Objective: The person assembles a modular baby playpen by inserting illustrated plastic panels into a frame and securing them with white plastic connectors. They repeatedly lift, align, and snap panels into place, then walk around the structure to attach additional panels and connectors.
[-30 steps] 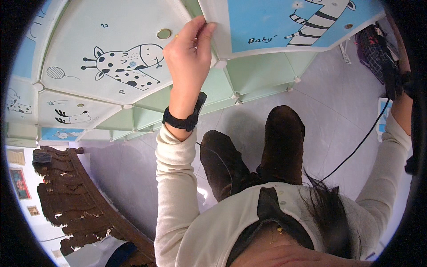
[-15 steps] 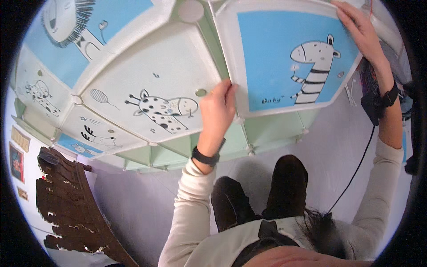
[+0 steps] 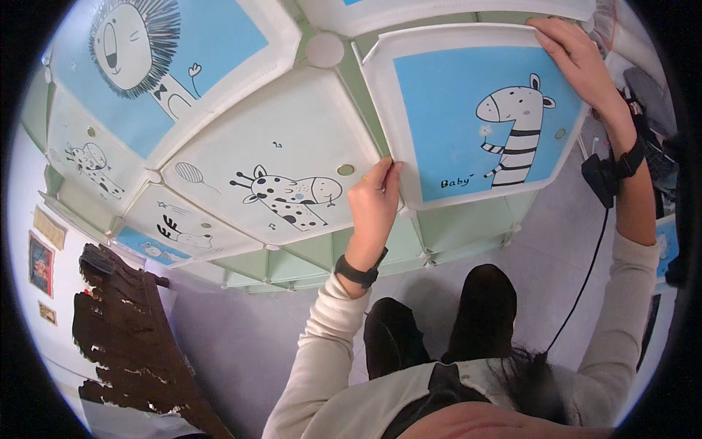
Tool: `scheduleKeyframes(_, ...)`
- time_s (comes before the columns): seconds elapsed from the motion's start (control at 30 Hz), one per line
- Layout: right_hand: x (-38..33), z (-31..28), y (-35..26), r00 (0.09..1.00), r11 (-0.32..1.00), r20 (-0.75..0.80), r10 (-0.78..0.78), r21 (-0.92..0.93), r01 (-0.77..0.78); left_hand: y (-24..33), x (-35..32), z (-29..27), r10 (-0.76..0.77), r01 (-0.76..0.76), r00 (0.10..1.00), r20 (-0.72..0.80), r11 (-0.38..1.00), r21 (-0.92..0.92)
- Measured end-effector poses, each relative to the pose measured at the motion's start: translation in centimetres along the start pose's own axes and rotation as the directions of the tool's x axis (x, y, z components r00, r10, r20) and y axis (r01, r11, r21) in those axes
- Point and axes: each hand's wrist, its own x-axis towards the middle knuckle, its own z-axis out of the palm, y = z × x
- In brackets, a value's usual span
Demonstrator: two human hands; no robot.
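A blue door panel (image 3: pixel 439 124) with a white frame and a drawn zebra sits at the front of a pale green cube cabinet (image 3: pixel 453 227). My left hand (image 3: pixel 374 201) is closed, thumb and fingers pinching the panel's left edge near its lower corner. My right hand (image 3: pixel 578 62) grips the panel's upper right corner, with part of the fingers hidden behind it. Left of the panel is a pale door with a giraffe (image 3: pixel 292 194) and a small round knob (image 3: pixel 345 170). A round white connector (image 3: pixel 325 50) lies by the panel's upper left corner.
More picture doors, one with a lion (image 3: pixel 135 44), cover the cabinet's left side. A dark brown wooden piece of furniture (image 3: pixel 139 329) stands at the lower left. From a black device (image 3: pixel 601 179) at my right wrist a black cable hangs down. Dark clothes lie at the far right.
The view has shifted, so the cabinet appears lower and further right. The panel's top edge now shows whole, with another door above it. Both hands keep their hold on the panel.
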Motion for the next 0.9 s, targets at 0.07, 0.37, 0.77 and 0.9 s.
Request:
scheduleKeyframes(0.07,0.4,-0.2,-0.3,0.999,0.999,-0.026,-0.045,-0.032,0.044,0.7,-0.2,-0.9,0.037,-0.037,0.997,-0.066,0.999,0.011)
scheduleKeyframes(0.37,1.3,-1.9,-2.8,0.994,0.999,-0.104,-0.043,-0.037,0.040,2.6,9.8,-4.8,0.509,-0.436,0.810,-0.291,0.854,0.283)
scheduleKeyframes(0.77,2.1,-1.7,-3.3,0.977,0.993,-0.181,-0.115,-0.017,0.114,3.2,14.0,-3.4,0.538,-0.397,0.768,-0.346,0.825,0.403)
scheduleKeyframes(0.9,2.2,-1.8,-4.8,0.958,0.991,-0.255,-0.128,-0.067,0.115,2.7,14.4,-3.0,0.539,-0.397,0.749,-0.385,0.831,0.389)
